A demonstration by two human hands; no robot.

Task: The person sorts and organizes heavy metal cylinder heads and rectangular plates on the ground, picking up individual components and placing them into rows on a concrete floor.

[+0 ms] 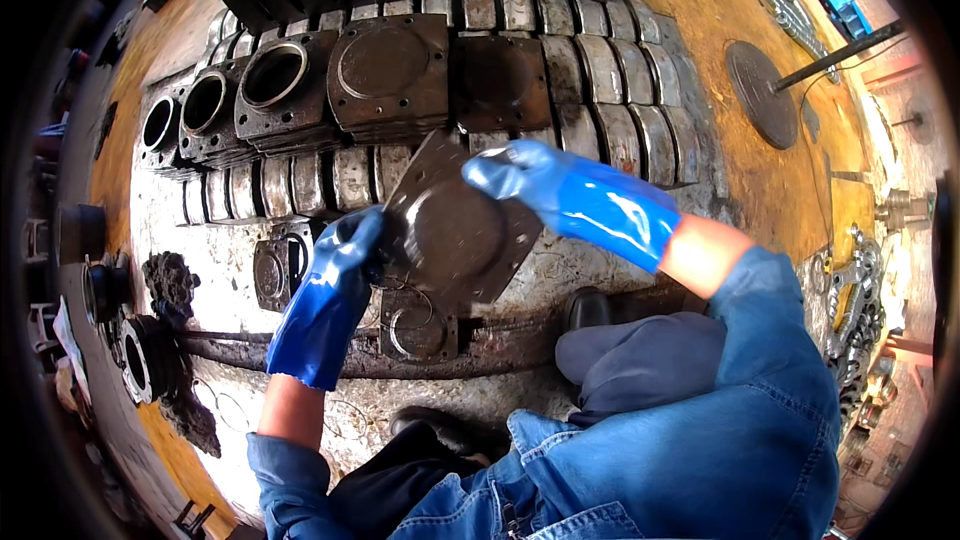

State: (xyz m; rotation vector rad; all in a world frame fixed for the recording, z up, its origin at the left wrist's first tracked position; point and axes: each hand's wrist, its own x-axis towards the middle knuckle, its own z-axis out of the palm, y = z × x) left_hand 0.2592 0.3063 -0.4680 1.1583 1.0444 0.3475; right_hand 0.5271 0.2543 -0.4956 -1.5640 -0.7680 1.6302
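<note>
Blue-gloved, your left hand point(350, 242) was closed on the plate's point(452, 238) left edge; your right hand point(515, 176), fingers bent, overlapped its upper-right edge, grip unclear. It tilted above the floor point(543, 285), by the blocks' point(353, 178) near edge.

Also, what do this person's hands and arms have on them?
The left hand and right hand wear matching blue gloves, lighter over the hand itself, with long, glossy, deeper-blue cuffs. The sleeves are blue denim and end short of the gloves, leaving some forearm bare. I can't make out any markings on the gloves.
</note>
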